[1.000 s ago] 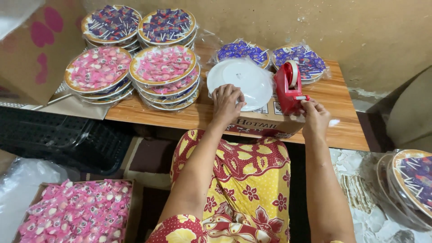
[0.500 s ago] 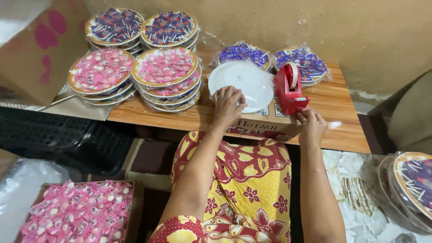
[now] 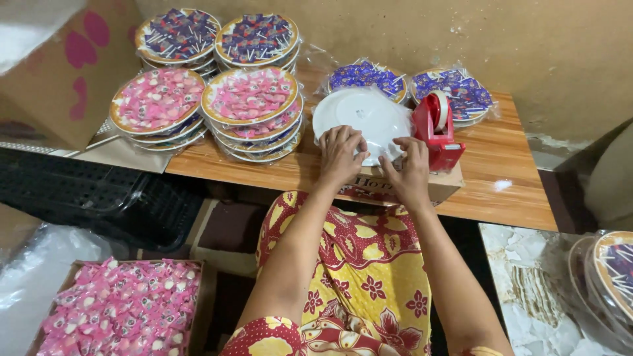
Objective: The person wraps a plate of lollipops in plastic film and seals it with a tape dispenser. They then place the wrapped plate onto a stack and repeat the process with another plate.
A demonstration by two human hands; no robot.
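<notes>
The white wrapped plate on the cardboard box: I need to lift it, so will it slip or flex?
The white plate looks stiff and probably light. Its clear wrap looks glossy, so likely slippery. Overhanging the cardboard box, it may tip if its edge is pressed.

Home packing workshop, stacked candy plates [image 3: 249, 99], tape dispenser [image 3: 437, 128]

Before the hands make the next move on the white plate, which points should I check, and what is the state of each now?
1. Left hand rests on the white plate: ok.
2. Right hand touches the plate's near edge: ok.
3. Plate lies on the cardboard box, not tilted: ok.
4. Red tape dispenser stands close beside the right hand: ok.
5. Tape piece on the fingers: cannot tell.
6. Stacks of pink candy plates sit apart from the hands: ok.
</notes>
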